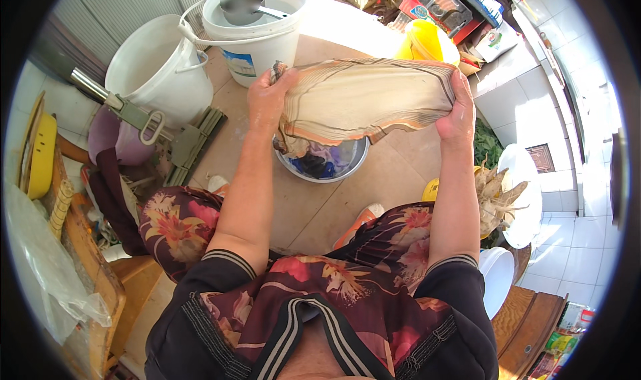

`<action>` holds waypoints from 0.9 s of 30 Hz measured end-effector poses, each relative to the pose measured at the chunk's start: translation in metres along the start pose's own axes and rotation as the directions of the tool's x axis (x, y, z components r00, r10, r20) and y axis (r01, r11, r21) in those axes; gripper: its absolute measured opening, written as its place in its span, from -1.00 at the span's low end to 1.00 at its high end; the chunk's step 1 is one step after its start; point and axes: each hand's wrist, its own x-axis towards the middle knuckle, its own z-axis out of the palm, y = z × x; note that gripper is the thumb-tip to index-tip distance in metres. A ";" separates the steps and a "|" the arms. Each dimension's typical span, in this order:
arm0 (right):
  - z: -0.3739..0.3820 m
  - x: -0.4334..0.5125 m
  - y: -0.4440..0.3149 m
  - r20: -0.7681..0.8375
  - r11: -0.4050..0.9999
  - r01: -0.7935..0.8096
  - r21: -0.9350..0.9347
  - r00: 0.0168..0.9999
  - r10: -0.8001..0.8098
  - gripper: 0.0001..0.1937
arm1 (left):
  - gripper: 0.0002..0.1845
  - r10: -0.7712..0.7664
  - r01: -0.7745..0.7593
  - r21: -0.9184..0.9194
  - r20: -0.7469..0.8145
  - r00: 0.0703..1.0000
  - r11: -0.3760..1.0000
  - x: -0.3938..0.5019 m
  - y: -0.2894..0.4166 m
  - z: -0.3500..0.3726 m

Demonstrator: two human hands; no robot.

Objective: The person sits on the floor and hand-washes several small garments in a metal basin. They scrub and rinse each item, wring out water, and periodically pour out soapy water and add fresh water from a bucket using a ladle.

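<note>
A thin cream cloth (370,92) with brown and orange striped borders is stretched between my two hands. My left hand (270,97) grips its left end, where the fabric is bunched and a twisted bit sticks up above the fingers. The right end is pinched in my right hand (458,107), thumb on top. Below the cloth a round metal basin (345,175) stands on the floor, partly hidden by it. Inside the basin lie dark blue and lilac fabrics (320,165), and the cloth's lower left corner hangs over its rim.
Two white plastic buckets (195,89) stand front left; the farther holds water and a metal ladle (245,7). A green-headed sponge mop (193,147) leans beside them. A yellow container (430,42) sits front right. Pale roots (493,195) and a white basin (521,205) are at the right.
</note>
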 end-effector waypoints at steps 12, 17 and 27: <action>0.018 -0.016 0.014 0.421 0.908 -0.336 -0.248 0.807 0.414 -0.70 | -0.52 -0.110 0.115 0.014 0.416 0.903 0.993 -0.028 0.024 0.048; 0.038 -0.027 0.014 0.494 0.878 -0.371 -0.302 0.727 0.477 -0.65 | -0.53 -0.181 0.100 0.164 0.615 0.768 0.981 -0.025 0.038 0.078; 0.005 -0.010 0.014 0.258 0.672 -0.246 -0.699 0.789 0.558 -0.68 | -0.76 -0.010 -0.001 0.023 0.443 0.896 1.000 0.041 0.068 0.047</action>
